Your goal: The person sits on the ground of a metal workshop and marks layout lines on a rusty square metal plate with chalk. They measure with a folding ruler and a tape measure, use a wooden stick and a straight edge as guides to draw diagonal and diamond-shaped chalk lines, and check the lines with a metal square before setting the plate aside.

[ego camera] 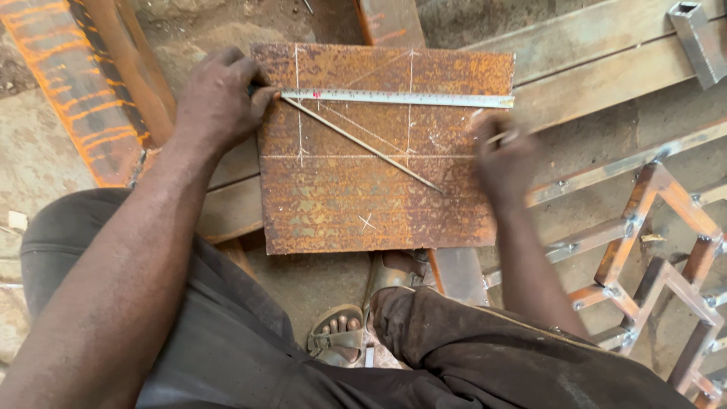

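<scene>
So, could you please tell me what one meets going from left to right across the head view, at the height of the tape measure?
Orange-streaked beam → left hand → tape measure on the rusty plate → right hand → welded frame.

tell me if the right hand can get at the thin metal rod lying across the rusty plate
Probably yes. The right hand hovers at the rusty plate edge, the thin rod tip lies close by, and nothing sits between them.

Dusty concrete floor [30, 159], perhaps daylit
</scene>
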`<state>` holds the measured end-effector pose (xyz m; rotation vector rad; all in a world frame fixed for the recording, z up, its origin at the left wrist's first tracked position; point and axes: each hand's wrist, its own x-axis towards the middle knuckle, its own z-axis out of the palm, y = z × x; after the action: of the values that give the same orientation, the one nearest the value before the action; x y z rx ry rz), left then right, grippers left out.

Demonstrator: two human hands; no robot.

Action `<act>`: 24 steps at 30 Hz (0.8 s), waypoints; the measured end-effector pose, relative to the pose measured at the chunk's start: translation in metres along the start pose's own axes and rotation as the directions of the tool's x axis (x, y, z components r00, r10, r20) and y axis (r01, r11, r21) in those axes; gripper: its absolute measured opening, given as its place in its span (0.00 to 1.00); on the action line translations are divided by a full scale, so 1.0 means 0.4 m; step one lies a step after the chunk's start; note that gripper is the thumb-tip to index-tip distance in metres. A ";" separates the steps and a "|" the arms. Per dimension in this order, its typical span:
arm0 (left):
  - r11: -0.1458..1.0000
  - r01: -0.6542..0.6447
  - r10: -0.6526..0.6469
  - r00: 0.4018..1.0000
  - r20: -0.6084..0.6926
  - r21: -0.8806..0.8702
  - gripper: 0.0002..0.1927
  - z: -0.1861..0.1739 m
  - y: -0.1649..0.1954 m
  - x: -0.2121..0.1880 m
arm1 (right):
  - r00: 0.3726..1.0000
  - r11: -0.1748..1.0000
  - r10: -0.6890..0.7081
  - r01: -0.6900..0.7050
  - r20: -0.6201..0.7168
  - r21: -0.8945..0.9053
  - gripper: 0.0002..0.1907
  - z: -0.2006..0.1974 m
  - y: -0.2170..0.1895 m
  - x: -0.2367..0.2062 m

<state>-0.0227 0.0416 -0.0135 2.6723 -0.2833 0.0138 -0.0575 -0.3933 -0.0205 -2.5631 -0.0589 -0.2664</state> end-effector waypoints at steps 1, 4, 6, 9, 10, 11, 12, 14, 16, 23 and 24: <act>1.000 0.004 -0.004 1.000 -0.002 -0.002 0.14 -0.001 0.002 0.002 | 0.991 0.992 -0.125 0.122 0.057 0.044 0.06 0.020 -0.043 -0.033; 1.000 0.014 -0.014 1.000 -0.001 -0.003 0.14 -0.005 0.009 0.005 | 0.940 0.987 -0.149 0.123 0.306 0.104 0.12 0.060 -0.149 -0.102; 1.000 0.015 -0.015 1.000 -0.002 0.009 0.13 -0.008 0.011 0.004 | 0.914 0.957 -0.291 0.281 0.282 0.078 0.14 0.070 -0.187 -0.120; 0.999 0.023 -0.023 1.000 0.008 -0.024 0.12 -0.012 0.014 0.005 | 0.907 0.980 -0.201 0.184 0.370 0.081 0.13 0.074 -0.197 -0.111; 1.000 0.019 -0.019 1.000 0.004 -0.012 0.12 -0.013 0.015 0.006 | 0.901 0.979 -0.201 0.190 0.385 0.068 0.12 0.075 -0.193 -0.107; 1.000 0.017 -0.017 1.000 0.001 -0.001 0.13 -0.015 0.016 0.005 | 0.894 0.979 -0.201 0.195 0.401 0.056 0.12 0.078 -0.188 -0.105; 1.000 0.015 -0.015 1.000 0.000 0.011 0.13 -0.016 0.016 0.006 | 0.886 0.979 -0.200 0.200 0.418 0.043 0.11 0.081 -0.183 -0.105; 0.999 0.031 -0.031 0.999 0.012 -0.007 0.13 -0.019 0.018 0.004 | 0.824 0.977 -0.195 0.209 0.532 0.035 0.11 0.091 -0.178 -0.121; 0.999 0.047 -0.046 0.999 0.028 -0.014 0.12 -0.021 0.021 0.007 | 0.779 0.975 -0.191 0.221 0.597 0.023 0.12 0.094 -0.173 -0.145; 0.996 0.081 -0.079 0.996 0.051 -0.038 0.11 -0.024 0.027 0.012 | 0.734 0.985 -0.141 0.170 0.665 0.022 0.13 0.051 -0.187 -0.226; 0.995 0.084 -0.082 0.995 0.055 -0.044 0.11 -0.022 0.027 0.012 | 0.708 0.988 -0.121 0.152 0.696 0.017 0.13 0.044 -0.193 -0.229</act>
<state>-0.0197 0.0351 -0.0005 2.6394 -0.1867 -0.0888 -0.1517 -0.3174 -0.0127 -2.5530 -0.5333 0.6781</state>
